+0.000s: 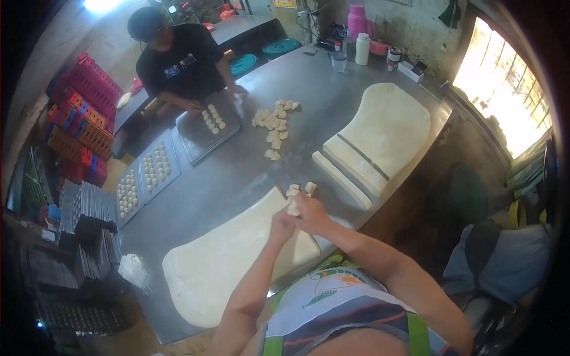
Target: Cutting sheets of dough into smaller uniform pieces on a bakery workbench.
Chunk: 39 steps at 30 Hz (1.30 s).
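Observation:
My left hand and my right hand meet over the near end of a wide flat sheet of pale dough on the steel table. Both pinch a small piece of dough between them. Two or three cut dough pieces lie just beyond my fingers. Farther off, a pile of several cut pieces rests mid-table.
A second dough sheet with cut strips lies at the right. Across the table another person places dough balls on a tray; two filled trays sit left. Bottles and cups stand at the far edge. Stacked trays and crates fill the left.

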Motion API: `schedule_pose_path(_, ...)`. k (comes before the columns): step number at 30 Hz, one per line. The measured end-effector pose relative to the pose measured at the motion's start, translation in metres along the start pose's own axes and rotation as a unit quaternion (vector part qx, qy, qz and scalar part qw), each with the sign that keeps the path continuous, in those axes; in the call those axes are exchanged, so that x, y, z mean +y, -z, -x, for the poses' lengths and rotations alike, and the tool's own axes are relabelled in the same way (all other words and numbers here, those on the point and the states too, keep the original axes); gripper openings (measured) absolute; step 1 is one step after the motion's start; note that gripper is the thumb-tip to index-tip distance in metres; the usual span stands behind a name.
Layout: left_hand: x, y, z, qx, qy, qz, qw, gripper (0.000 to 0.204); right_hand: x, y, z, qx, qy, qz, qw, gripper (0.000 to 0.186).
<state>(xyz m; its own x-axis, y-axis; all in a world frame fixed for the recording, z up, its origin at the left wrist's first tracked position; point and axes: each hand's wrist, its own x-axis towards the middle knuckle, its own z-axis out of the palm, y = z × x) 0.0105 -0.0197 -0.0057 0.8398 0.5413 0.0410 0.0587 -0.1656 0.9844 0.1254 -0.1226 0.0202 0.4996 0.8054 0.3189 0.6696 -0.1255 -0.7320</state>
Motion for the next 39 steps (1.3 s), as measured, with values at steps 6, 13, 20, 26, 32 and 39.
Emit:
schedule_pose_path(6,0.022,-0.013,0.026,-0.077,-0.229,-0.197,0.95,0.031,0.073,0.015,-0.007,-0.177,-0.186,0.15,0.955,0.041)
schedule_pose_path(13,0.021,0.01,0.014,-0.035,-0.154,-0.244,0.957,0.093,0.016,0.02,-0.004,-0.162,0.04,-0.049,0.985,0.045)
schedule_pose_path(20,0.004,0.005,0.012,-0.044,0.106,-0.175,0.978,0.015,-0.003,0.013,-0.007,-0.026,0.098,-0.038,0.994,0.034)
schedule_pose_path(26,0.025,-0.008,0.028,-0.112,-0.116,-0.26,0.952,0.019,0.066,0.017,-0.002,-0.237,-0.14,0.165,0.947,0.058)
schedule_pose_path(32,-0.005,0.008,0.015,-0.044,-0.064,-0.065,0.995,0.073,0.013,0.008,0.014,-0.092,0.061,-0.045,0.993,0.037)
schedule_pose_path(39,-0.007,0.002,0.002,-0.011,-0.027,-0.143,0.989,0.038,0.008,-0.004,-0.001,0.018,0.074,-0.05,0.996,0.019)
